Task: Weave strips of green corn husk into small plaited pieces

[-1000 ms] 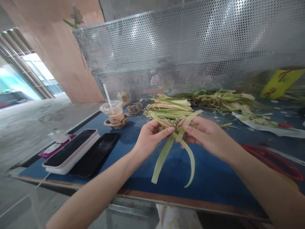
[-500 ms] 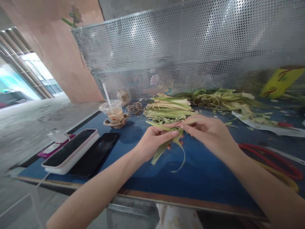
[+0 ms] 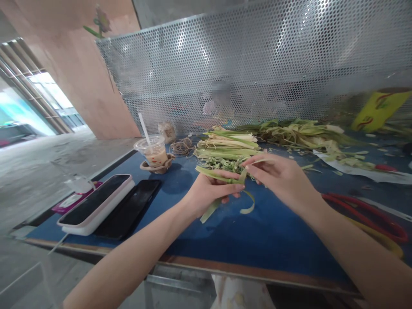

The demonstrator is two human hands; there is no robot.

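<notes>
Pale green leaf strips [image 3: 210, 211] are folded across each other between my hands. My left hand [image 3: 206, 189] grips the crossing from the left, thumb on top, with one strip lying along the fingers and an end hanging below. My right hand [image 3: 277, 171] pinches a narrow strip just above that crossing, thumb against forefinger. A thin end curls down below the fingers. Just beyond my hands lie small knotted green pieces [image 3: 222, 164] and a stack of long leaf strips [image 3: 228, 148]. The plant's exact kind is unclear.
Left on the blue table [image 3: 199, 244] are an iced drink cup [image 3: 154, 154], twine [image 3: 182, 146], a white-cased phone [image 3: 96, 206] and a black phone [image 3: 128, 210]. Red-handled scissors [image 3: 367, 212] lie right. Behind are a leaf heap [image 3: 299, 133], a yellow roll [image 3: 381, 109] and a perforated metal panel [image 3: 244, 56].
My right hand has drawn slightly up and away from my left, pulling the narrow strip upward. The curled end has shifted a little to the right.
</notes>
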